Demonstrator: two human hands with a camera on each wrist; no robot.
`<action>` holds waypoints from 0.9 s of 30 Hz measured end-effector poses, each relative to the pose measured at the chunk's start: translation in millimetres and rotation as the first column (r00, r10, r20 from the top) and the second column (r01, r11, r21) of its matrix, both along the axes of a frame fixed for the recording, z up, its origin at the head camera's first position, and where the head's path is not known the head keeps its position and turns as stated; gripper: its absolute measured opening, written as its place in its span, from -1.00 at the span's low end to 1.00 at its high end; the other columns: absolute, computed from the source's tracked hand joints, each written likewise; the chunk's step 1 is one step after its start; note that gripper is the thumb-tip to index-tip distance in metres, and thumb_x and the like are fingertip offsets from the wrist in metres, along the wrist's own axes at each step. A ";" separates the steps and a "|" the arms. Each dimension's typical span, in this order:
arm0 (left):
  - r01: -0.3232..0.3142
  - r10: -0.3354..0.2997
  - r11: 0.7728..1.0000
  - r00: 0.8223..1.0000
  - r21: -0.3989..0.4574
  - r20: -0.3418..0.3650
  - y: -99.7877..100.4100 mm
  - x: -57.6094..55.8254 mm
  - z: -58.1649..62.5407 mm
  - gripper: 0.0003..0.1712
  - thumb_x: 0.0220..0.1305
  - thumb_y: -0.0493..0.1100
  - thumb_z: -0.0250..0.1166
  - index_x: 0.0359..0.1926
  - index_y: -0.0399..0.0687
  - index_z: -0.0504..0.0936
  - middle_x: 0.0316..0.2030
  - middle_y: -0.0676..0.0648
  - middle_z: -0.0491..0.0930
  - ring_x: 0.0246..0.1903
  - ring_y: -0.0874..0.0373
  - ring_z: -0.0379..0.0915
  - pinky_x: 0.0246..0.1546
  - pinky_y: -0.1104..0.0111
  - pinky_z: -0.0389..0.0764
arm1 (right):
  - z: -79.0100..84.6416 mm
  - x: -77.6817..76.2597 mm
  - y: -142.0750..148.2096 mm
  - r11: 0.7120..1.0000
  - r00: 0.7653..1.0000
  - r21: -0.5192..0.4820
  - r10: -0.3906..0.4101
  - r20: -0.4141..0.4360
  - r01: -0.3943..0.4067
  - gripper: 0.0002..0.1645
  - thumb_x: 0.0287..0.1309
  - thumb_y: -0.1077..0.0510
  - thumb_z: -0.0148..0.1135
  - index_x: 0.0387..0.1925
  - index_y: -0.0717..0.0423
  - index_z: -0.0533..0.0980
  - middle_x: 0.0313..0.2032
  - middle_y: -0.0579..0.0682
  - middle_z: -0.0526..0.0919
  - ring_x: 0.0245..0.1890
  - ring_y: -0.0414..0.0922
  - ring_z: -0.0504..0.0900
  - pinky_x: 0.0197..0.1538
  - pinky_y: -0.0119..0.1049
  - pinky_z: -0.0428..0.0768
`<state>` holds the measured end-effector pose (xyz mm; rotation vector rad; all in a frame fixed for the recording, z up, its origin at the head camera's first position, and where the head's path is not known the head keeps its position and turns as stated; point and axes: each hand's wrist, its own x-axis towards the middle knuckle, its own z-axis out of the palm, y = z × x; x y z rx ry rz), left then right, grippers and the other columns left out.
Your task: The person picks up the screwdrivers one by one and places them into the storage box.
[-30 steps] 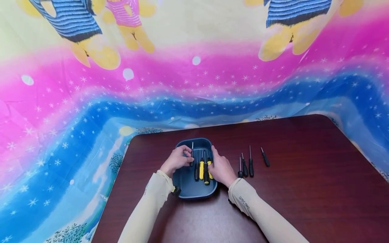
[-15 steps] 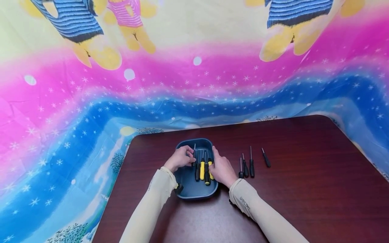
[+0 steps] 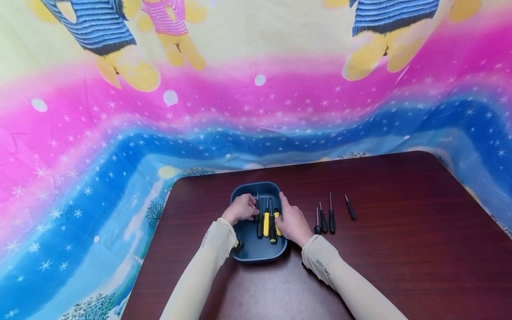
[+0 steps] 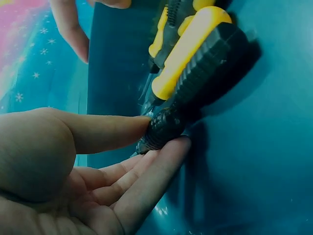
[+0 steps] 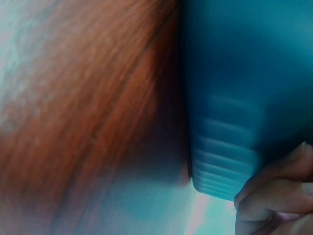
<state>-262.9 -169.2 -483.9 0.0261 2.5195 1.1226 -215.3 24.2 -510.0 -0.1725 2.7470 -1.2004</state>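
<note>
A dark blue plastic box [image 3: 256, 252] stands on the table. Inside its far left part, my left hand [image 3: 240, 208] pinches a small black screwdriver [image 4: 162, 129] between thumb and fingertips; its shaft is mostly hidden in the left wrist view. Right beside it in the box lies a black ribbed-handle screwdriver [image 3: 260, 227]. Further right are yellow-and-black screwdrivers, among them a yellow-handled one [image 3: 266, 224] and a black-and-yellow one [image 3: 272, 232]. My right hand [image 3: 295, 224] grips the box's right wall, partly covering the rightmost yellow screwdriver [image 3: 278, 226].
Right of the box, several black screwdrivers lie on the dark brown table [image 3: 400, 249], including a long one [image 3: 331, 222] and a separate one [image 3: 350, 210] farther right. A printed cloth [image 3: 248, 102] hangs behind the table.
My left hand has moved slightly right and lowered the small black screwdriver beside the other screwdrivers in the box. The right hand keeps its place on the box wall.
</note>
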 end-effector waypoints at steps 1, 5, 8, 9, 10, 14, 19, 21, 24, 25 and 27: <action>-0.001 0.001 1.000 1.000 -0.005 -0.003 0.3 0.1 -0.3 -0.67 0.35 -0.34 0.37 0.07 -0.31 0.52 -0.09 -0.24 0.60 -0.26 0.02 0.67 -0.15 0.22 0.77 | 0.2 -0.1 0.0 1.000 1.000 -0.001 -0.002 -0.001 0.002 0.00 0.34 0.24 0.20 0.66 0.03 -0.06 -0.65 -0.02 0.49 -0.67 -0.10 0.49 -0.45 -0.25 0.51; 0.006 -0.007 0.999 1.000 -0.038 -0.024 0.8 0.0 -2.8 -0.68 0.35 -0.32 0.38 0.07 -0.29 0.54 -0.07 -0.23 0.62 -0.26 0.03 0.66 -0.15 0.23 0.76 | 0.4 -0.1 -0.2 1.000 1.000 -0.006 -0.005 -0.004 0.005 0.00 0.34 0.25 0.21 0.66 0.03 -0.05 -0.65 -0.03 0.49 -0.67 -0.09 0.49 -0.46 -0.25 0.51; 0.017 -0.020 0.997 0.999 -0.073 -0.038 0.9 0.6 -3.7 -0.67 0.35 -0.31 0.38 0.07 -0.29 0.55 -0.08 -0.23 0.64 -0.27 0.04 0.67 -0.16 0.24 0.76 | -0.1 0.2 -0.7 1.000 1.000 -0.003 -0.002 -0.008 0.002 -0.01 0.33 0.26 0.20 0.66 0.05 -0.04 -0.65 -0.03 0.48 -0.67 -0.10 0.48 -0.46 -0.25 0.50; 0.024 -0.027 0.996 0.999 -0.085 -0.043 0.9 0.9 -3.8 -0.67 0.35 -0.31 0.38 0.08 -0.29 0.55 -0.08 -0.23 0.65 -0.27 0.05 0.67 -0.17 0.24 0.76 | -0.2 0.2 -1.0 1.000 1.000 -0.001 -0.002 -0.010 0.002 0.00 0.32 0.26 0.20 0.66 0.05 -0.04 -0.66 -0.04 0.48 -0.68 -0.10 0.48 -0.47 -0.25 0.49; 0.032 -0.037 0.994 0.998 -0.101 -0.049 0.9 1.2 -3.7 -0.67 0.35 -0.31 0.38 0.08 -0.30 0.56 -0.08 -0.23 0.67 -0.28 0.07 0.68 -0.18 0.24 0.76 | -0.3 0.5 -1.3 1.000 1.000 0.002 -0.003 -0.010 0.003 -0.01 0.32 0.26 0.20 0.65 0.05 -0.04 -0.66 -0.04 0.48 -0.68 -0.10 0.48 -0.47 -0.25 0.49; 0.059 -0.073 0.983 0.994 -0.175 -0.076 2.1 2.7 -2.4 -0.67 0.35 -0.28 0.38 0.08 -0.28 0.58 -0.11 -0.21 0.72 -0.34 0.12 0.69 -0.19 0.24 0.75 | 0.0 1.0 -1.6 1.000 1.000 0.009 -0.009 -0.009 0.010 -0.01 0.33 0.26 0.20 0.66 0.03 -0.04 -0.67 -0.04 0.49 -0.69 -0.11 0.48 -0.48 -0.26 0.48; 0.063 -0.081 0.974 0.994 -0.217 -0.075 4.7 5.6 -2.1 -0.65 0.38 -0.24 0.37 0.12 -0.25 0.57 -0.09 -0.21 0.73 -0.35 0.14 0.68 -0.12 0.18 0.73 | -0.1 1.9 -1.5 1.000 1.000 0.002 -0.007 -0.006 0.007 -0.01 0.33 0.26 0.19 0.66 0.06 -0.05 -0.67 -0.03 0.49 -0.70 -0.10 0.47 -0.49 -0.25 0.47; 0.057 -0.074 0.975 0.995 -0.215 -0.072 5.2 6.2 -2.5 -0.65 0.39 -0.23 0.36 0.13 -0.24 0.57 -0.07 -0.21 0.73 -0.33 0.13 0.67 -0.09 0.15 0.73 | -0.4 2.2 -1.5 1.000 1.000 0.002 -0.005 -0.014 0.005 -0.01 0.32 0.26 0.19 0.65 0.08 -0.05 -0.67 -0.03 0.49 -0.71 -0.10 0.47 -0.50 -0.26 0.47; 0.050 -0.069 0.975 0.995 -0.218 -0.078 5.3 6.8 -1.6 -0.64 0.40 -0.22 0.36 0.15 -0.23 0.57 -0.05 -0.21 0.72 -0.28 0.10 0.68 -0.06 0.13 0.73 | -1.4 2.2 -1.3 1.000 1.000 0.002 -0.007 -0.028 0.007 -0.01 0.32 0.27 0.20 0.65 0.08 -0.04 -0.68 -0.04 0.49 -0.71 -0.10 0.47 -0.51 -0.26 0.47; 0.050 -0.071 0.973 0.994 -0.225 -0.088 5.1 7.4 -0.7 -0.63 0.40 -0.21 0.36 0.15 -0.23 0.57 -0.04 -0.21 0.72 -0.25 0.08 0.68 -0.05 0.12 0.73 | -1.7 2.4 -1.6 1.000 1.000 0.000 -0.007 -0.030 0.007 -0.01 0.31 0.27 0.20 0.65 0.08 -0.03 -0.68 -0.04 0.49 -0.71 -0.10 0.47 -0.51 -0.26 0.47; 0.044 -0.071 0.971 0.991 -0.236 -0.110 4.3 9.4 2.6 -0.61 0.40 -0.20 0.36 0.17 -0.23 0.57 -0.03 -0.21 0.72 -0.19 0.04 0.69 -0.04 0.10 0.72 | -2.6 2.8 -2.3 1.000 1.000 -0.006 -0.006 -0.028 0.005 -0.01 0.32 0.26 0.20 0.65 0.09 -0.03 -0.67 -0.04 0.48 -0.70 -0.10 0.46 -0.50 -0.26 0.47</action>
